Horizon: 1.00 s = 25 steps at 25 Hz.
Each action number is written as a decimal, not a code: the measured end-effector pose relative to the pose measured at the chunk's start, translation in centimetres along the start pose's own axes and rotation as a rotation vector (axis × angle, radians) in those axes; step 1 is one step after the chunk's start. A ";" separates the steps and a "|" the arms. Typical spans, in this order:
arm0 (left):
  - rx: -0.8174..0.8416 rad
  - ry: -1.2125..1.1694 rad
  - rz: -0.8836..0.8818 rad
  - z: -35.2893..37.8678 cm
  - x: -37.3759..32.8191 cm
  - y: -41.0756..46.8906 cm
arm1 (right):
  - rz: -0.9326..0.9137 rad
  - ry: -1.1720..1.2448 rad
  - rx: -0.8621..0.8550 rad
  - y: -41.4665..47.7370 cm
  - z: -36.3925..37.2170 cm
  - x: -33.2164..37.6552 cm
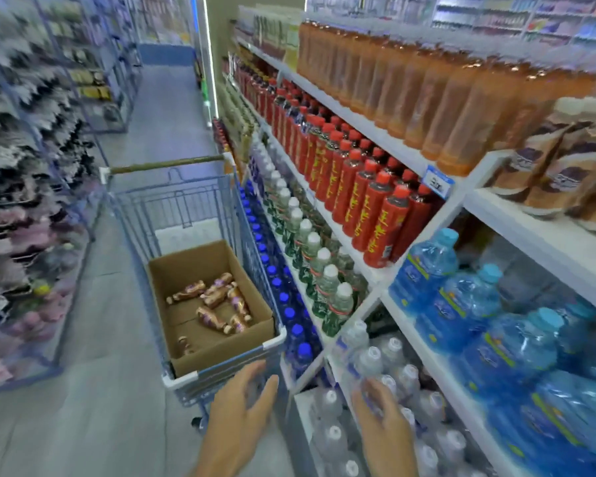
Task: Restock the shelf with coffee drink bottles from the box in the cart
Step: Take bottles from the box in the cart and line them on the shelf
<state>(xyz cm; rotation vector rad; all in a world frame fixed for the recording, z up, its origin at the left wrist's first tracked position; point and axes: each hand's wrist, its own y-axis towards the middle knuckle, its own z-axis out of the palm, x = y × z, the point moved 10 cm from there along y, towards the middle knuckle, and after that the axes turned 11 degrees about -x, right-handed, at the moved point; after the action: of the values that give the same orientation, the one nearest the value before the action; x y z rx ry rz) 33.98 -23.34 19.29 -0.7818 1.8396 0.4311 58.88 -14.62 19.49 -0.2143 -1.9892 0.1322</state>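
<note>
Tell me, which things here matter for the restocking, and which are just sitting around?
For the job: coffee drink bottles, cardboard box, cart, left hand, right hand, brown bottles on the right shelf.
Just there: red bottles, orange bottles, blue water jugs, clear water bottles.

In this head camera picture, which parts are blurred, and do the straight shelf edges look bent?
Head view: heavy motion blur on the left racks and tall orange bottles; the brown cardboard box in the blue wire cart is sharper; the left hand and right hand are slightly smeared; the wide lens slightly bows the white shelf edge; the vertical light strip glares.
</note>
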 end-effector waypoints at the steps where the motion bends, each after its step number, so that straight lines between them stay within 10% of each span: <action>1: -0.027 -0.002 -0.048 -1.5 1.8 0.8 | 0.023 -0.028 0.007 0.0 2.4 -0.8; 20: -0.103 0.037 -0.456 -9.1 16.4 20.5 | 0.143 -0.222 0.381 9.5 30.4 3.3; 25: -0.207 -0.208 -0.809 -4.7 19.1 26.5 | 0.138 -0.274 0.493 15.5 34.4 4.6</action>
<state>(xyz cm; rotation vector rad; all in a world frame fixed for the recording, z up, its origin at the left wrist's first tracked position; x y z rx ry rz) 7.89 -13.09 1.95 -1.4706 1.1624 0.1609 27.13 1.59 6.39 -0.0125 -2.1405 0.7655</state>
